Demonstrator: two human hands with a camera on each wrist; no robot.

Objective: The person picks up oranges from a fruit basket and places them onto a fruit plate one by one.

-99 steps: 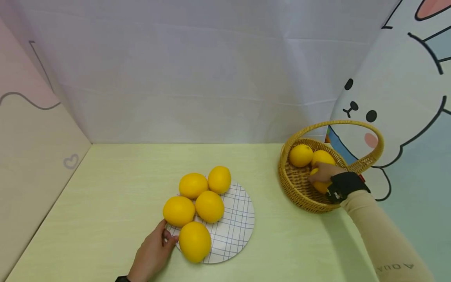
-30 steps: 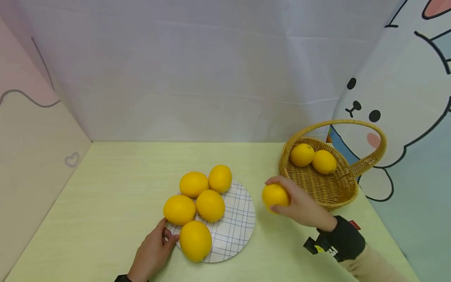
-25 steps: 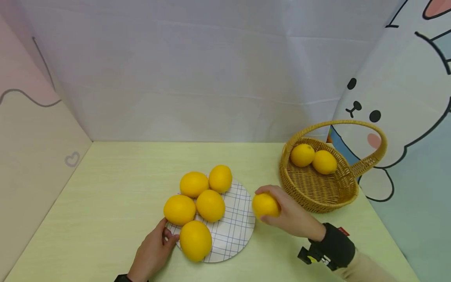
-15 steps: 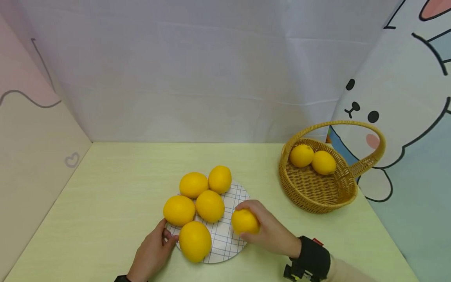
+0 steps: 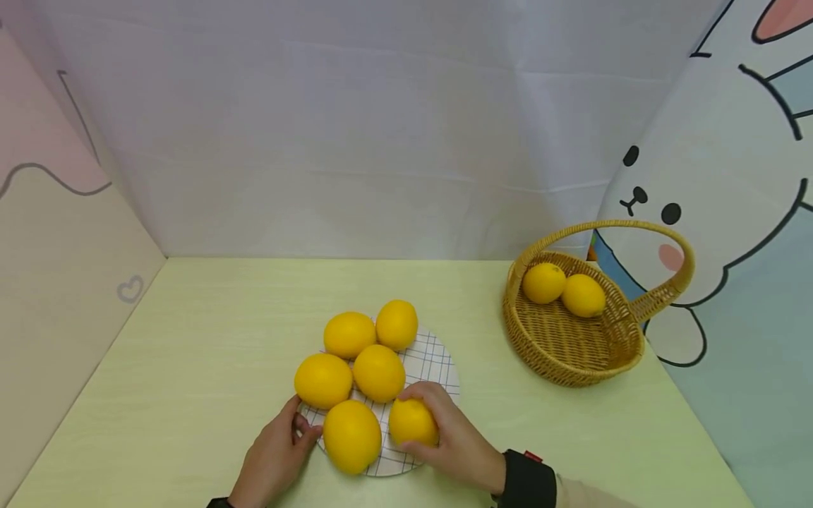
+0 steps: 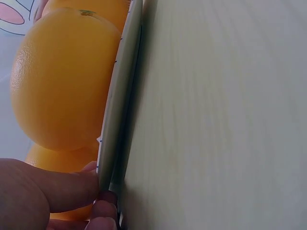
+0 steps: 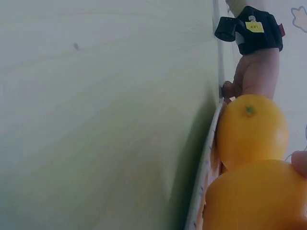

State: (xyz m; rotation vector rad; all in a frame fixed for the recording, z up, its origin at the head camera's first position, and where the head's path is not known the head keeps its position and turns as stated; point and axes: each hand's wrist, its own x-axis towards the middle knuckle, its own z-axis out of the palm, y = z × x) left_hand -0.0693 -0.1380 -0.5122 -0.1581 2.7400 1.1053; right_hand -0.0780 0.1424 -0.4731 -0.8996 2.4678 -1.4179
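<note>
In the head view my left hand (image 5: 276,451) pinches the near-left rim of a round white plate (image 5: 437,356) with a blue grid pattern. The left wrist view shows the thumb above the plate's edge (image 6: 114,115) and fingertips below it. My right hand (image 5: 460,448) grips an orange (image 5: 411,423) over the plate's right side, thumb and fingers round it. Whether that fruit touches the plate is hard to tell. Several other oranges, such as the nearest one (image 5: 351,437), sit grouped on the plate's left and back. The right wrist view shows the held orange (image 7: 259,196) up close.
A wicker basket (image 5: 540,349) with a tall arched handle (image 5: 610,224) stands at the back right of the pale table (image 5: 209,339), two oranges (image 5: 583,295) inside. A white cloth wall (image 5: 330,141) closes the back, with printed panels at both sides.
My right hand has taken an orange out of the basket and carried it left and nearer, over the plate beside the front orange. My left hand stays at the plate's rim.
</note>
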